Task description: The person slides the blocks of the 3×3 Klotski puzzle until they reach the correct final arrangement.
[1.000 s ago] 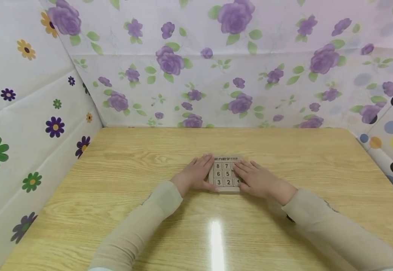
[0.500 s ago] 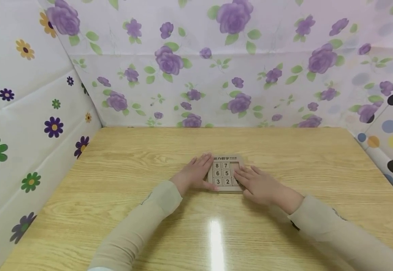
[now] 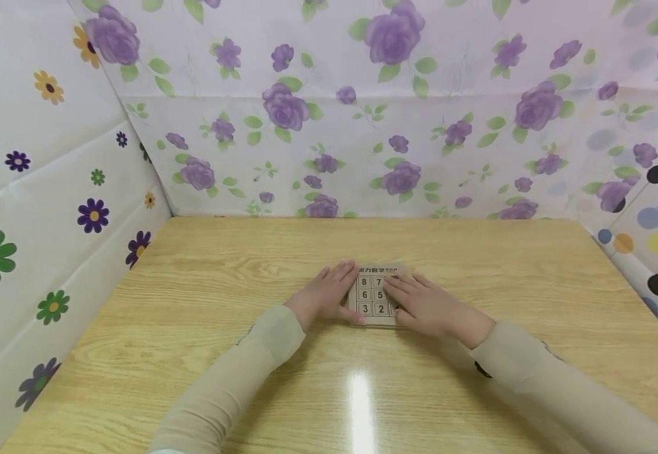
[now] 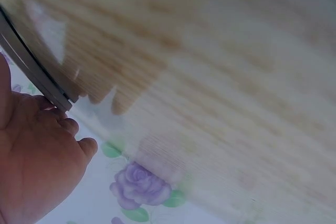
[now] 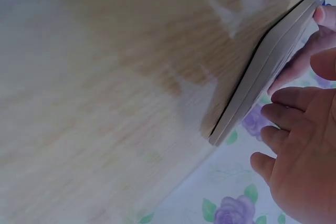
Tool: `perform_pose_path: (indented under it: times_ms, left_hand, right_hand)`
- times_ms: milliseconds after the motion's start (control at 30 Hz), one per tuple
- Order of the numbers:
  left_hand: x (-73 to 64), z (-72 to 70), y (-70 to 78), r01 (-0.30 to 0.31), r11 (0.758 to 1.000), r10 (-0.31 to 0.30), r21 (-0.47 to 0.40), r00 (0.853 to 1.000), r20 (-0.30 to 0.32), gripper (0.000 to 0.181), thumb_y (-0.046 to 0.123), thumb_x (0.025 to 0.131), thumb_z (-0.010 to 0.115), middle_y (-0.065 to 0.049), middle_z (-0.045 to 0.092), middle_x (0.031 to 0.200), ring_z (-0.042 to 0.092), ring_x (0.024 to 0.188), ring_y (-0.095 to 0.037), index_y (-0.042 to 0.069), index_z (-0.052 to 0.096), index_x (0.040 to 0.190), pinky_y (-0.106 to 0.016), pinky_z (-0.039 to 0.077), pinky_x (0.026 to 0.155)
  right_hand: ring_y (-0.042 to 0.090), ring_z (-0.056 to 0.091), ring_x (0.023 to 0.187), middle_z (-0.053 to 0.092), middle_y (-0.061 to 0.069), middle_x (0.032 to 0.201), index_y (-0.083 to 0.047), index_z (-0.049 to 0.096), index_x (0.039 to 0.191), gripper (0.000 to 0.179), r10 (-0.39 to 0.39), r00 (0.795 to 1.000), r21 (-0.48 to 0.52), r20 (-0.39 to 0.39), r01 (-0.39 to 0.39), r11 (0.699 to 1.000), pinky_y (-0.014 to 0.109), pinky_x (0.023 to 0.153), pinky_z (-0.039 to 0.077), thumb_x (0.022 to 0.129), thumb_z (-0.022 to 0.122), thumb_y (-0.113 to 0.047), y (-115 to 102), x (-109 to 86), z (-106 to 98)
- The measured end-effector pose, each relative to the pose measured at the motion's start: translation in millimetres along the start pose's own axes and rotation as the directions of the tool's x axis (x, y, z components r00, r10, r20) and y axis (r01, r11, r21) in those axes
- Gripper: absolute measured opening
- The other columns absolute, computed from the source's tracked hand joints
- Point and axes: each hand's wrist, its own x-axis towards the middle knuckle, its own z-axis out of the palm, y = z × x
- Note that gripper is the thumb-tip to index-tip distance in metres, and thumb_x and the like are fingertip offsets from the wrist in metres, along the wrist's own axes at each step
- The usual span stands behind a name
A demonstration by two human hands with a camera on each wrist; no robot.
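A number sliding puzzle point(image 3: 371, 320) lies flat on the table, its tiles 8, 7, 6, 5, 3 and 2 readable in the head view. Along its left edge my left hand point(image 3: 327, 294) holds the frame, fingers at the upper left corner and thumb at the lower left. My right hand point(image 3: 428, 305) reaches over the right column with straight fingers, covering the tiles there. In the right wrist view the puzzle's side edge point(image 5: 262, 69) shows beside the right hand point(image 5: 302, 135). The left wrist view catches the left hand point(image 4: 42, 153) against the puzzle's edge point(image 4: 34, 64).
The wood-grain table point(image 3: 238, 265) stretches out around the puzzle. Behind it hangs a cloth with purple roses point(image 3: 286, 107); a daisy-patterned cloth point(image 3: 50, 195) covers the left side and a dotted one point(image 3: 646, 252) the right.
The right hand first drew back toward the lower right, baring part of the right column's top, then moved left and up over it again. The left hand has kept its hold.
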Motion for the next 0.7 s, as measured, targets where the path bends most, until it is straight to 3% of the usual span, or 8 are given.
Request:
perform_pose_path:
  times_ms: [300,700]
  left_hand:
    - [0.1,3.8,1.8,-0.007,1.000,0.007,-0.003,1.000,-0.005,0.113,0.070,0.076,0.060,-0.003,-0.003,0.161,-0.004,0.148,-0.018,0.012,0.003,0.154,-0.040,0.001,0.121]
    - [0.4,2.0,-1.1,-0.005,1.000,0.005,0.014,1.000,-0.006,0.113,0.071,0.076,0.058,-0.002,-0.004,0.161,-0.004,0.148,-0.018,0.013,0.001,0.154,-0.038,0.000,0.121]
  right_hand:
    - [0.032,0.021,0.144,0.029,0.014,0.154,0.000,0.032,0.147,0.057,-0.013,0.997,0.009,0.076,0.012,1.000,0.052,0.119,0.014,0.097,0.039,-0.025,-1,18.2,6]
    - [0.032,0.022,0.144,0.030,0.012,0.154,-0.001,0.033,0.147,0.053,0.022,0.998,0.037,0.065,-0.024,0.999,0.053,0.119,0.011,0.099,0.037,-0.023,18,4.6,4]
